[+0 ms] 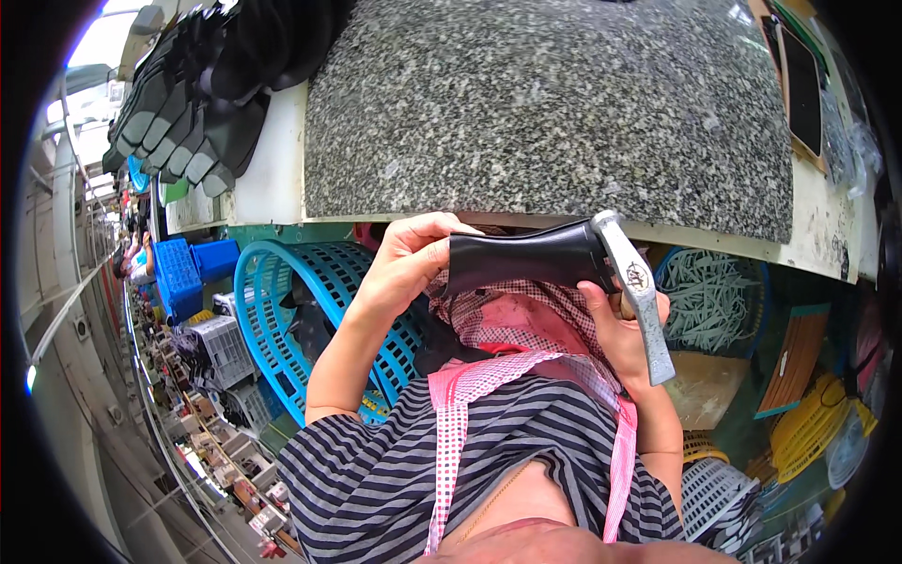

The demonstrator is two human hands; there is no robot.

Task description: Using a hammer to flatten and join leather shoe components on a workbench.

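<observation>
A black, smooth leather-like piece (526,261), curved like a shoe upper part, is stretched between my hands just off the near edge of the stone slab. My left hand (413,254) pinches its left end between thumb and fingers. My right hand (628,329) is closed at its right end, with the thumb against the piece. A metal hammer (641,303) also sits in my right hand, its long steel head lying over the fingers. The hammer's handle is mostly hidden behind the hand and the piece.
The speckled granite slab (545,113) lies on a white bench. Black pieces with grey tips (178,132) are piled at its far left; a dark flat phone-like device (800,94) lies far right. Below stand a blue basket (246,291) and a bin of pale strips (709,299).
</observation>
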